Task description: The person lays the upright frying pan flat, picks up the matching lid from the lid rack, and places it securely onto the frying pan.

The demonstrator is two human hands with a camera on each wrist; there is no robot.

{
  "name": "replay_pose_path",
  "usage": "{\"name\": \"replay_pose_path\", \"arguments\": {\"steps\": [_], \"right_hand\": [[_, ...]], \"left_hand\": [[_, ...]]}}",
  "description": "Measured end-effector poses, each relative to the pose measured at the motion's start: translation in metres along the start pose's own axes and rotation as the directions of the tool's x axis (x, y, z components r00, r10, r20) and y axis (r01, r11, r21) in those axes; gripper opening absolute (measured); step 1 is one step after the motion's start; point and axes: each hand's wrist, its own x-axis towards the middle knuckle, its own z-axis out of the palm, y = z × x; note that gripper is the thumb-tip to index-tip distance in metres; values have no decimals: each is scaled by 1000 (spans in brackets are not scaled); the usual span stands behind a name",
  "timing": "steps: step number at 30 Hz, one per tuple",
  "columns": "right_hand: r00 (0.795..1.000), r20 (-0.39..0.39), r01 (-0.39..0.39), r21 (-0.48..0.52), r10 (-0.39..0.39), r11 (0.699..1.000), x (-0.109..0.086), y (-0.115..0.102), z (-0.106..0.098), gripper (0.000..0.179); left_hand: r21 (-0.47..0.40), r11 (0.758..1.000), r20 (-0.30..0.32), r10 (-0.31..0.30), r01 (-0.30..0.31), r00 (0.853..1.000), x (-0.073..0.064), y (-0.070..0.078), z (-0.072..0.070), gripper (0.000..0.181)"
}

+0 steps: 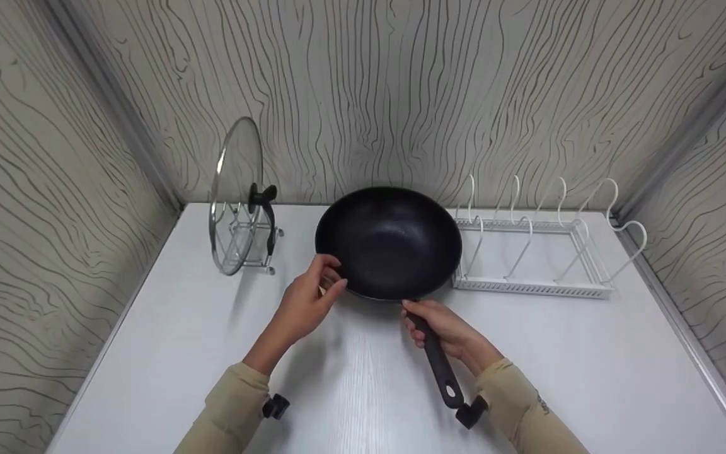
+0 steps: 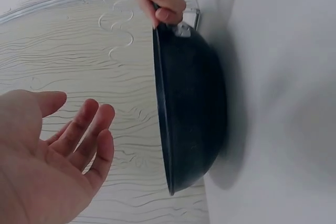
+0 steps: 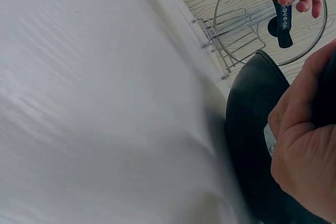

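Note:
My right hand [image 1: 442,331] grips the black handle [image 1: 442,366] of a dark wok [image 1: 388,243], close to where the handle joins the bowl. The wok's hollow side faces up toward me in the head view. In the left wrist view its rounded outer side shows just over the white table, with a shadow beside it. My left hand [image 1: 306,296] hovers by the wok's near left rim, its fingers loosely bent and holding nothing. A gap between that hand [image 2: 63,150] and the rim shows in the left wrist view.
At the back left, a glass lid [image 1: 237,195] with a black knob stands upright in a small wire rack [image 1: 253,261]. A white dish rack [image 1: 533,287] with curved wire dividers is at the back right, close to the wok. Patterned walls [image 1: 363,94] enclose the table [image 1: 363,391].

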Motion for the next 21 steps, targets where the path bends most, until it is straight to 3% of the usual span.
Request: {"name": "replay_pose_path", "arguments": {"steps": [7,13,21], "right_hand": [[1000,-14,1,-7,-1,1000,1,0,0,26],[1000,-19,-1,-6,1,1000,0,0,0,26],[1000,-9,5,-14,-6,1000,-1,1,-1,25]], "left_hand": [[123,992,-125,32,-16,992,15,-1,-22,30],[220,973,-246,121,-66,962,29,-4,-41,32],[332,942,-324,159,-45,932,38,-6,-57,36]]}}
